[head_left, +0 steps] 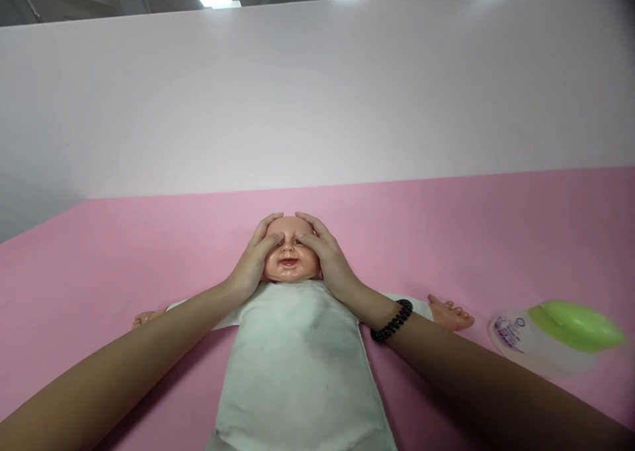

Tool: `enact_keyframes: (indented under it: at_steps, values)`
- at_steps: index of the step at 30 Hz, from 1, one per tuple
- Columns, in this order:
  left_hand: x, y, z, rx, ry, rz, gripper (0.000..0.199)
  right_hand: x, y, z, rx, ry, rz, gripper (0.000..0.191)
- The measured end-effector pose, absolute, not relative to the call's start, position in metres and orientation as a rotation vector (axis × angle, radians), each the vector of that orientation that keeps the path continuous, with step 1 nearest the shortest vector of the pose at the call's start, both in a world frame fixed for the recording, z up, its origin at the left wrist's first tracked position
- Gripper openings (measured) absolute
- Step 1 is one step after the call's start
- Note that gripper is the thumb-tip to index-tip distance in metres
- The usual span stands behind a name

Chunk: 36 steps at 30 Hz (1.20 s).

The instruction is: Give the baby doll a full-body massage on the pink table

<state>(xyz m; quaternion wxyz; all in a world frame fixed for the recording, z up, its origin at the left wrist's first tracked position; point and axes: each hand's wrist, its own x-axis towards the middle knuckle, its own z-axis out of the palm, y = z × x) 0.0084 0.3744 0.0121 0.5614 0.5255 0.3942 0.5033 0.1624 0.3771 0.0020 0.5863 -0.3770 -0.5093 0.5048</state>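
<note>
A baby doll (290, 267) lies on its back, its hard plastic head towards the far wall and its white cloth body (297, 365) stretching towards me. My left hand (254, 260) cups one side of the head, thumb across the brow by the eye. On the other side my right hand (333, 260) mirrors it, fingers curved over the temple and crown. Both thumbs partly cover the doll's eyes; its nose and open mouth show between my palms. The doll's arms spread out sideways, partly hidden beneath my forearms. A black coil bracelet (391, 320) circles my right wrist.
The pink surface (436, 239) under the doll meets a white wall (317, 100) at the back. To the right, a clear bottle (538, 338) with a green cap and purple label lies on its side, near my right forearm.
</note>
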Motion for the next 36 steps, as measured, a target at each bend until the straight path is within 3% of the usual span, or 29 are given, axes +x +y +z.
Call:
enact_keyframes:
  at_steps: [6,12,21,28,36]
  values:
    - [0.008,0.373,0.014,1.239,0.914,1.163,0.058,0.162,0.375,0.002,-0.891,-1.185,1.187,0.057]
    - [0.007,0.375,0.009,1.217,0.894,1.198,0.047,0.162,0.379,0.001,-0.889,-1.205,1.144,0.05]
    - [0.006,0.376,0.008,1.214,0.869,1.203,0.05,0.163,0.379,0.0,-0.867,-1.211,1.155,0.047]
    - [0.009,0.371,0.016,1.216,0.905,1.165,0.058,0.163,0.374,0.004,-0.908,-1.212,1.184,0.057]
    - [0.007,0.377,0.006,1.259,0.889,1.223,0.044,0.163,0.376,0.003,-0.9,-1.203,1.167,0.05]
